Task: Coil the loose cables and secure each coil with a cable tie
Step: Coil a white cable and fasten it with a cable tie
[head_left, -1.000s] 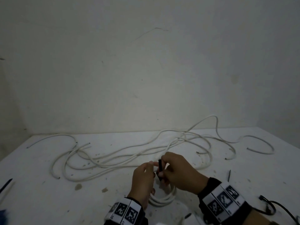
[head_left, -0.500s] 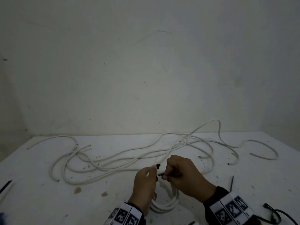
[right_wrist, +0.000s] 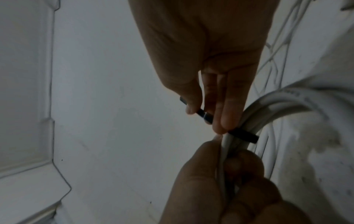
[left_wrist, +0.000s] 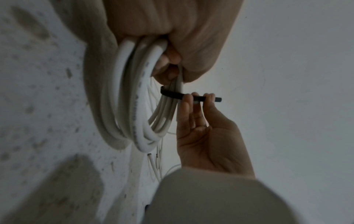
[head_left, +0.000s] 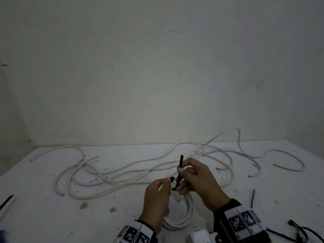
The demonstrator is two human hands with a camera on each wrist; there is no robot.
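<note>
No legible txt — print on white cable (left_wrist: 138, 121) jacket too blurred to read.

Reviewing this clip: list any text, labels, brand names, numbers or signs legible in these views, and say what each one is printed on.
No text can be read in any view.
Print along the jacket of the white cable coil: there, but too blurred to read.
Wristband on the right wrist: black-and-white square marker patterns, no letters or numbers legible.
Wristband on the left wrist: the same kind of markers, nothing readable.
Black cable tie: no marking visible.
</note>
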